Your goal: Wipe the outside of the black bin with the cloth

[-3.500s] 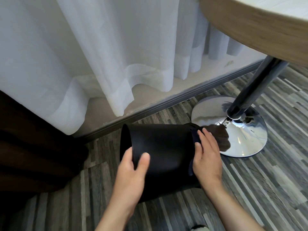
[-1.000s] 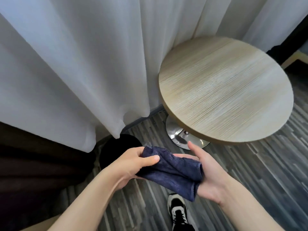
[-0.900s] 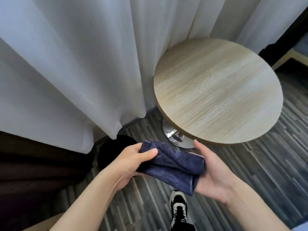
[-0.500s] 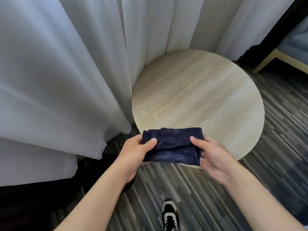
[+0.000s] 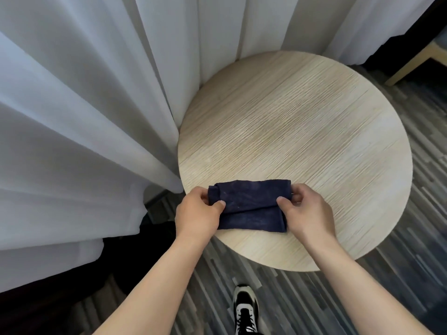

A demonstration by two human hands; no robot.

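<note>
Both hands hold the cloth (image 5: 249,209) over the near part of the table (image 5: 302,131). The left hand (image 5: 197,217) pinches the cloth's left end, with its thumb on top and its fingers tucked under. The right hand (image 5: 308,211) pinches the right end the same way, thumb on top. The cloth is dark blue and folded into a flat strip, with one layer lying over another. It is stretched between the two hands. Whether it rests on the table or is held just above it cannot be told.

The table is round, with a pale wood top, and nothing else lies on it. White curtains (image 5: 84,105) hang to the left of the table and behind it, and their folds touch the table's left edge. The floor (image 5: 399,274) beside the table has grey striped boards. A black and white shoe (image 5: 245,308) stands on the floor on the near side of the table, between the two arms. A pale wood leg (image 5: 408,66) of some other furniture shows past the table's far right side.

The bin cannot be made out for sure. Only a dark patch shows on the floor to the left of the table, below the curtain, behind the left arm.
</note>
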